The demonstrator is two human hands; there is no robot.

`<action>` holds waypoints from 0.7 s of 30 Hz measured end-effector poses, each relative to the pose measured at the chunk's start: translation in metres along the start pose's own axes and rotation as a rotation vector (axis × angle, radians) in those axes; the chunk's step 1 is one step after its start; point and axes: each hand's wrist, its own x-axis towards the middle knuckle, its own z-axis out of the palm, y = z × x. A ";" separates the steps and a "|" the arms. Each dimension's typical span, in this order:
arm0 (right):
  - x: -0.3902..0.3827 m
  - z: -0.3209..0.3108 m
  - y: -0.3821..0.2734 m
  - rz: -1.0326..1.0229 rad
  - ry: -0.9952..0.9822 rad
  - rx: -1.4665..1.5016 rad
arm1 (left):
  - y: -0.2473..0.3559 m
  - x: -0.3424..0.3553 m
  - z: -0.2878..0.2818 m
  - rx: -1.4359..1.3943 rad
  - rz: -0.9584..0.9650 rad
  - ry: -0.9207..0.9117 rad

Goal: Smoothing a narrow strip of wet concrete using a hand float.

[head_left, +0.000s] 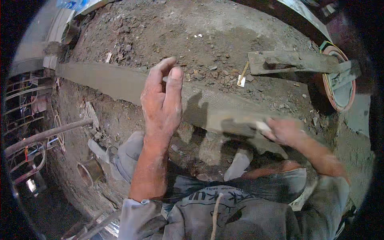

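Observation:
A long strip of smooth grey mortar [108, 81] runs across in front of me, wet-looking toward its right part. My right hand [286, 131], smeared by motion, is closed round the pale handle of a flat trowel [240, 123]. The trowel's blade is blurred and lies low over the strip's right part. My left hand [163, 96] is raised above the middle of the strip, fingers bent and thumb apart, with nothing seen in it. Its shadow falls on the mortar to its right.
A long grey wooden float [296, 62] lies beyond the strip at the right, reaching to a tilted bucket [340, 86]. Rubble and dirt [172, 36] cover the far ground. At the left are a pole [48, 137], metal bars [24, 90] and a round metal pipe end [90, 172].

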 end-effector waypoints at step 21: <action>0.223 -0.069 -0.022 0.130 -0.269 0.635 | 0.017 -0.037 -0.041 -0.079 -0.062 0.154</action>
